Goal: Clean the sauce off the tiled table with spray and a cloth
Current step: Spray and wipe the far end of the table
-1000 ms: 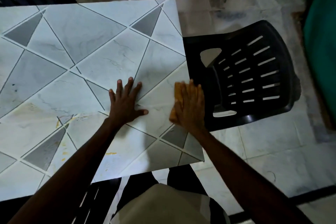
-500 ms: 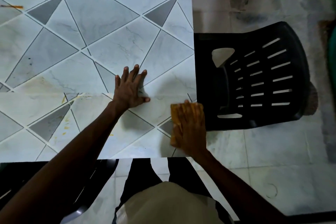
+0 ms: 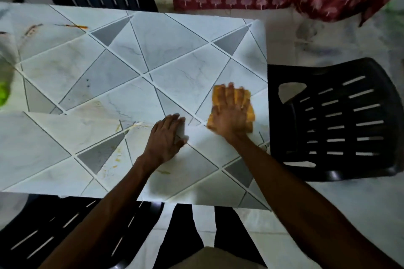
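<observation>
The orange cloth [image 3: 251, 113] is lying near the tiled surface's [image 3: 153, 54] right edge, with the right hand [image 3: 229, 111] pressing it flat, grip released and fingers spread. The left hand [image 3: 165, 140] is resting open just beside it, near orange sauce smears [image 3: 118, 159].

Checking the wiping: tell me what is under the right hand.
The right hand lies flat on an orange cloth, pressing it onto the tiled table near its right edge. Cloth edges show around the fingers. Whether sauce remains beneath is hidden.
</observation>
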Tool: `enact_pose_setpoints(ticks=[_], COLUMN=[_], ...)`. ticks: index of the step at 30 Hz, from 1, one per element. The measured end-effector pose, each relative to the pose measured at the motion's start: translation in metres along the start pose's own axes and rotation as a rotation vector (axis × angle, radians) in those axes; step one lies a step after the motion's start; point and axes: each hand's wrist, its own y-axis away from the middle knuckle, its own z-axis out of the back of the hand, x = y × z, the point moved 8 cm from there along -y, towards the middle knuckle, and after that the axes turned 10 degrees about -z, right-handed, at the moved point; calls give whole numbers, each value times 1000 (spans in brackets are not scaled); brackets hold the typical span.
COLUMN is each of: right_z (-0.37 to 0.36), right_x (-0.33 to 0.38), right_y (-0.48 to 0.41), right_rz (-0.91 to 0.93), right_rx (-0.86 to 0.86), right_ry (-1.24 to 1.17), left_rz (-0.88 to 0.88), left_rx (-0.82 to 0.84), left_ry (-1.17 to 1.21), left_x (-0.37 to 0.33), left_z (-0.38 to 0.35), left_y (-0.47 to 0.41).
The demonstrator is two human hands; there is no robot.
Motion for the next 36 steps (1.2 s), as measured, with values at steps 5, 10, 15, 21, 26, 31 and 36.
enact_pose_setpoints(ticks=[5, 10, 15, 21, 26, 31, 36], right_z=[-23, -36, -14, -15, -51, -42, -14], right_x=[100, 36, 11, 189, 187, 99, 204], right_y=[124, 142, 10, 0, 96, 27, -71], right_rz=[443, 593, 103, 241, 744, 566, 199], right_rx=[77, 135, 49, -33, 130, 112, -55], right_ry=[-46, 69, 126, 42, 83, 245, 159], left_rz=[77, 136, 191, 258, 263, 281, 287], left_rx=[-37, -133, -164, -143, -141, -224, -313], left_ry=[-40, -61, -71, -109, -177, -144, 9], left_x=[67, 124, 160, 189, 211, 207, 212], left_z=[37, 65, 74, 77, 85, 91, 97], left_y=[20, 20, 31, 59, 64, 65, 75])
